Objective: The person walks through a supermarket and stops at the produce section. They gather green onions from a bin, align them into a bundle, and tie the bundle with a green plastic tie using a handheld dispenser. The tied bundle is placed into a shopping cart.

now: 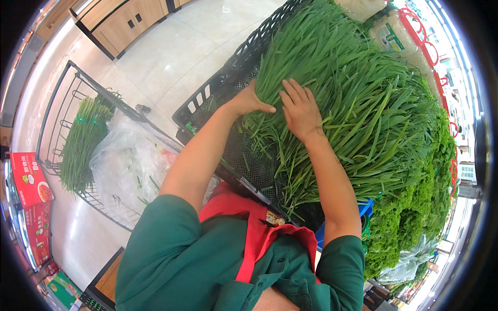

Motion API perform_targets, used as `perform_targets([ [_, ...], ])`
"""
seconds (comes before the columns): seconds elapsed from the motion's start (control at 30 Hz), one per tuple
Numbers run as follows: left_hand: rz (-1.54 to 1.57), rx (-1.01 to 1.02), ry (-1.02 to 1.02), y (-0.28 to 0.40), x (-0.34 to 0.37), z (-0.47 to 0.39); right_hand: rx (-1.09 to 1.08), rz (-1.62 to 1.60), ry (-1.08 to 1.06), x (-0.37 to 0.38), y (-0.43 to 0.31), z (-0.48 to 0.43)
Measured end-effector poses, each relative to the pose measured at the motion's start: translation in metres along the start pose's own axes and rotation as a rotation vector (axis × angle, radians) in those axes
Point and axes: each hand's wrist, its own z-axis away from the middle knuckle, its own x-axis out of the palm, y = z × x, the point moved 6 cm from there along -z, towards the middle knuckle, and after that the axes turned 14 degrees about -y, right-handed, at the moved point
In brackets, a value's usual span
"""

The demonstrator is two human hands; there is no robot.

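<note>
A large heap of garlic chives (350,116) lies in a black plastic crate (241,140). My left hand (251,102) is at the near left side of the heap. Its thumb lies across the cut ends of a bunch of the chives, and its other fingers are partly hidden behind the leaves. My right hand (300,109) rests on top of the leaves just to the right, back upward, fingers slightly spread. Loose bits of chive are scattered on the crate's mesh floor.
A wire shopping cart (54,147) on the left holds chives tied with green tape (87,128) and a clear plastic bag (132,167). Leafy lettuce (404,217) is piled on the right. Packaged noodles (393,37) sit beyond the heap. A wooden cabinet (120,29) stands across the tiled floor.
</note>
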Motion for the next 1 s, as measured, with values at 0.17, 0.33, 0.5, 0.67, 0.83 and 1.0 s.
perform_targets([
  [0.17,-0.204,-0.079,0.125,0.000,0.003,0.002,0.014,0.029,0.040,-0.005,-0.003,-0.004],
  [0.33,-0.028,-0.043,0.095,0.000,-0.012,0.000,-0.023,0.076,0.294,-0.024,-0.008,0.009],
  [0.5,0.240,-0.088,-0.035,-0.007,-0.025,0.000,-0.163,0.092,0.306,-0.025,-0.016,0.019],
  [0.67,0.403,-0.171,-0.124,-0.016,-0.022,0.000,-0.216,0.098,0.094,-0.011,-0.019,0.012],
  [0.83,0.302,-0.069,-0.104,-0.016,-0.007,-0.006,-0.171,0.146,0.064,-0.005,-0.017,0.006],
  [1.0,0.027,-0.016,0.072,-0.014,0.006,-0.009,-0.163,0.084,0.054,-0.005,-0.015,0.004],
])
